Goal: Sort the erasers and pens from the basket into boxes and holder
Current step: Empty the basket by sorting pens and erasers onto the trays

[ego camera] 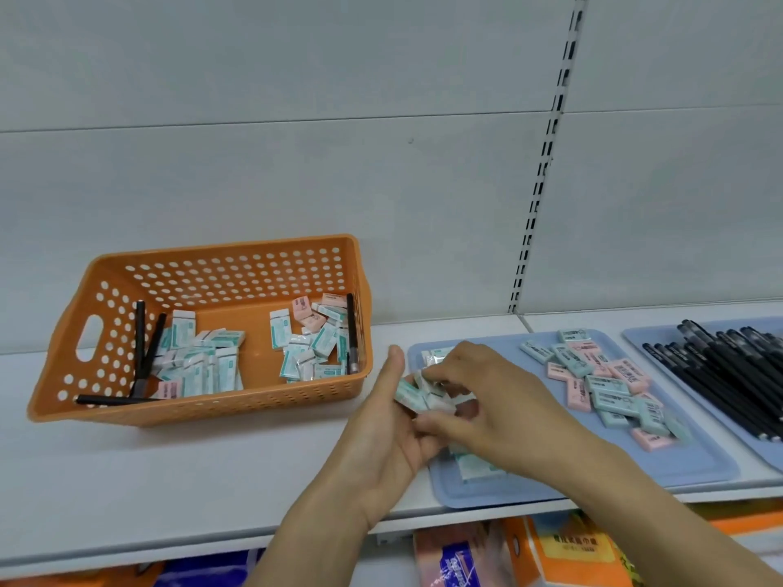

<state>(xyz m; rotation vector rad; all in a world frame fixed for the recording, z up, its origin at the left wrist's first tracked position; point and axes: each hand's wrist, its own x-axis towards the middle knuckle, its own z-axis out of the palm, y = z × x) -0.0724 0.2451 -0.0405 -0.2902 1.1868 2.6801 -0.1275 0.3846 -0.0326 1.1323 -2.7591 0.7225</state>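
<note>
One orange basket [203, 400] on the shelf [127, 472], holding four black pens [140, 345] and two heaps of wrapped erasers [199, 358], too tangled for an exact count. Two blue trays [635, 472] alongside: roughly fifteen pink and green erasers [601, 374] piled on the nearer, over a dozen black pens [728, 374] laid across the farther. Two hands, left hand [381, 434] and right hand [487, 400], with a few erasers [419, 396] between them.

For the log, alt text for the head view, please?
Both hands, left hand and right hand, hold small wrapped erasers over a blue tray. An orange basket at left holds more erasers and black pens.
</note>
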